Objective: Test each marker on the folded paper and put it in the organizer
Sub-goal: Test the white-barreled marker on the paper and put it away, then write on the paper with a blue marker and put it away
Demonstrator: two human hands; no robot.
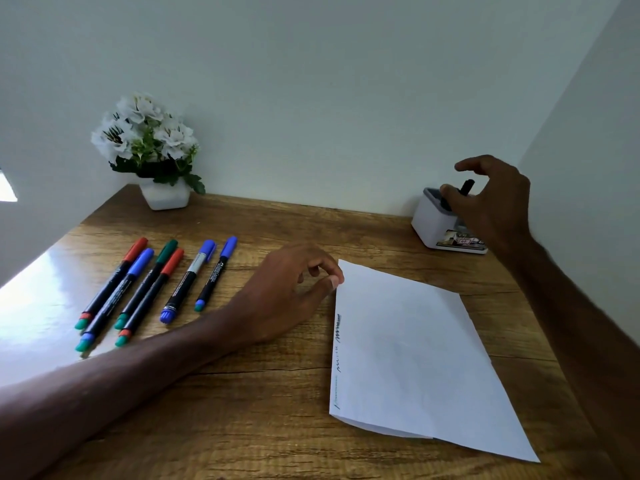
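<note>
A folded white paper (415, 351) lies on the wooden desk (270, 393), with short test scribbles along its left edge. Several capped markers (156, 285) with red, blue and green caps lie side by side on the left. The white organizer (431, 223) stands at the back right, and a black marker (466, 186) sticks up out of it. My right hand (495, 202) hovers over the organizer with its fingers spread around the marker's top, not gripping it. My left hand (287, 296) rests on the desk, fingers loosely curled, thumb tip touching the paper's upper left edge.
A white pot of white flowers (152, 150) stands at the back left against the wall. Walls close the desk at the back and on the right. Bare wood shows between the markers and the paper, and along the front edge.
</note>
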